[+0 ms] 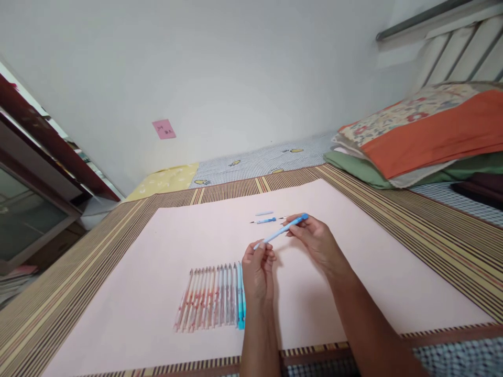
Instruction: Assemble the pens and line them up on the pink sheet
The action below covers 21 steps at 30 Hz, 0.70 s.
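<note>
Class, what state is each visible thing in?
Blue pen: held aloft, slanting
Left hand: gripping its pale end
Right hand: gripping its blue end
Other pens: lying in a row
Small blue piece: lying loose
Pink sheet: spread flat
Cloths: folded, stacked

a home interior, apparently a bedroom, as shown by the striped mat (pixel 106 246) laid over a checked sheet (pixel 255 161), the folded fabrics (pixel 436 137) stacked at right, and the white wall (pixel 251 73).
</note>
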Each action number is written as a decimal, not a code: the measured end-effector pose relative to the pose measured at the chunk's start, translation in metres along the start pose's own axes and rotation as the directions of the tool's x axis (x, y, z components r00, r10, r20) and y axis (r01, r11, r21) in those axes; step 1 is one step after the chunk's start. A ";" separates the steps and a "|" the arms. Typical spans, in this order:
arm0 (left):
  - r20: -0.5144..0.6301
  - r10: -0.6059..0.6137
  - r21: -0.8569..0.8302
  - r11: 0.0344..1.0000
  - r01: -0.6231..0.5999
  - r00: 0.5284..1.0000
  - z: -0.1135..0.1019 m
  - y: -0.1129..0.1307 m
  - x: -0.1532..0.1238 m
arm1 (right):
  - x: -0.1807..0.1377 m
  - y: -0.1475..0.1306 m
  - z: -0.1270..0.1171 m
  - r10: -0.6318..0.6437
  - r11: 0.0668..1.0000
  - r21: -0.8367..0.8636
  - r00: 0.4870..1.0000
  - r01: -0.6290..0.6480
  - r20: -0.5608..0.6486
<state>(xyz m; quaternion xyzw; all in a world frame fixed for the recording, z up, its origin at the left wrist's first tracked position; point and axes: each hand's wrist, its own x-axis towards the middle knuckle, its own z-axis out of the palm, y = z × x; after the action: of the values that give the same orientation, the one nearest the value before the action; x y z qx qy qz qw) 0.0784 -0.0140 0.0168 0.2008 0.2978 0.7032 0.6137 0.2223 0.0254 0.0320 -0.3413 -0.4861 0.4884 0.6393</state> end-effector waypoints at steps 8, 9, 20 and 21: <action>0.028 -0.064 0.031 0.998 0.063 0.998 0.002 0.008 -0.004 | -0.003 -0.004 0.004 0.019 0.999 0.030 0.998 -0.020 0.057; 0.035 -0.049 0.041 0.998 0.048 0.998 0.002 0.008 -0.004 | -0.003 -0.003 0.004 0.018 0.999 0.026 0.999 -0.019 0.047; -0.010 -0.018 0.053 0.998 0.018 1.000 0.006 0.008 -0.006 | -0.006 -0.003 0.011 0.039 0.998 0.047 0.997 -0.042 0.061; -0.012 -0.032 0.054 0.998 0.033 0.999 0.007 0.008 -0.006 | -0.006 -0.004 0.011 0.043 0.998 0.039 0.997 -0.045 0.065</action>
<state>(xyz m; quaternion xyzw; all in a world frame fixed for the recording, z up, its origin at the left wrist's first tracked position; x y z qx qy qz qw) 0.0781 -0.0195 0.0277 0.2083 0.3234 0.6859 0.6177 0.2122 0.0178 0.0372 -0.3230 -0.4888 0.5228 0.6192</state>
